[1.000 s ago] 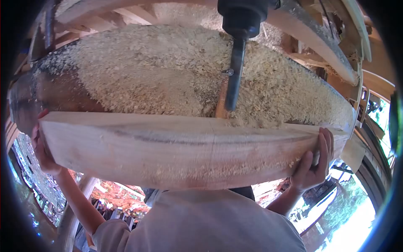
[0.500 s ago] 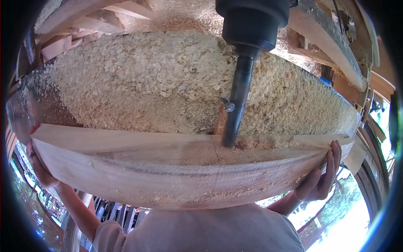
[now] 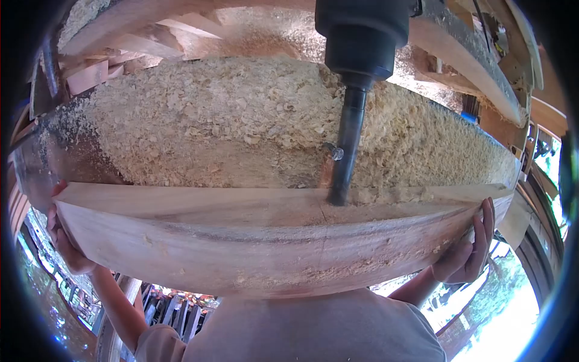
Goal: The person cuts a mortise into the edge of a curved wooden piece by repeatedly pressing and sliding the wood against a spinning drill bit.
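Observation:
A thick, pale wooden workpiece (image 3: pixel 241 256) with a curved front face spans the view, with a dark line across its top near the middle. My left hand (image 3: pixel 69 244) grips its left end, the fingertips partly hidden behind the wood. At the other end, my right hand (image 3: pixel 470 253) is closed around the lower edge and end, fingers against the face. The dark rotary cutter shaft (image 3: pixel 350 145) of a machine spindle (image 3: pixel 362 42) comes down at the workpiece's back edge, just right of the dark line. Wood chips lie along that edge.
Behind the workpiece, a machine table (image 3: pixel 78 151) is thickly covered with wood shavings (image 3: pixel 211 120). A small metal bolt or pin (image 3: pixel 335 152) stands beside the shaft. Curved timbers (image 3: pixel 476 66) lie at the upper right, with more wood pieces (image 3: pixel 90 78) at the upper left.
The workpiece and both hands have shifted slightly right in view. The shaft also appears a little farther right, and its tip now sits closer to the workpiece's back edge.

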A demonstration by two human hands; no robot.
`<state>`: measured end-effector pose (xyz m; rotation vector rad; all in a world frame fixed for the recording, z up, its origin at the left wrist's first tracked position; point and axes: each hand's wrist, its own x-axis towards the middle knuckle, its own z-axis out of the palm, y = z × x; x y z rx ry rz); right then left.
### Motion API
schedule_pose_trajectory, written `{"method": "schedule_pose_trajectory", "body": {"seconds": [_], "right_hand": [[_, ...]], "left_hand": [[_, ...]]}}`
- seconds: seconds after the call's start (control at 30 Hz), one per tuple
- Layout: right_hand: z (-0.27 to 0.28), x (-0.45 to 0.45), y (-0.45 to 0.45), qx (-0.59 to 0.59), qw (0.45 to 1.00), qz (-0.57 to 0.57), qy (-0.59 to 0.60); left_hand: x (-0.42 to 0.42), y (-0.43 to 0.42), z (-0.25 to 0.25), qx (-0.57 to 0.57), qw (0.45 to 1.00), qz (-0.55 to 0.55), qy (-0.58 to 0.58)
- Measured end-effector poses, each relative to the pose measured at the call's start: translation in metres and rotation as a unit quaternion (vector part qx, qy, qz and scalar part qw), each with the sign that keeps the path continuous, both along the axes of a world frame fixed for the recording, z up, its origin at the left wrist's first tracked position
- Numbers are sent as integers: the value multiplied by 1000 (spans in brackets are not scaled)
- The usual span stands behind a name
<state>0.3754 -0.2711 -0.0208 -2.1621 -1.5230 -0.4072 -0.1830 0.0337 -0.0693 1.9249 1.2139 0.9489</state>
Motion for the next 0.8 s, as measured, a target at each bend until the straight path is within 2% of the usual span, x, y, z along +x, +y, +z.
{"method": "schedule_pose_trajectory", "body": {"seconds": [0.1,0.2,0.3,0.33,0.53,0.63,0.8], "right_hand": [[-9,2,-7,55,998,16,7],[-14,3,-10,83,996,29,-2],[-11,4,-1,81,996,33,-11],[-11,3,1,84,996,35,-11],[-15,5,1,106,993,41,-24],[-19,9,3,135,990,47,-6],[-18,8,9,144,989,34,1]], "left_hand": [[-9,2,-6,-28,995,5,-92],[-17,6,-9,-10,998,-10,-61],[-21,9,-16,-56,987,1,-148],[-15,14,-13,-12,989,-90,-115],[1,15,-9,-88,969,-99,-210],[-1,18,-11,-49,978,-96,-176],[-3,20,-10,-67,971,-100,-205]]}}
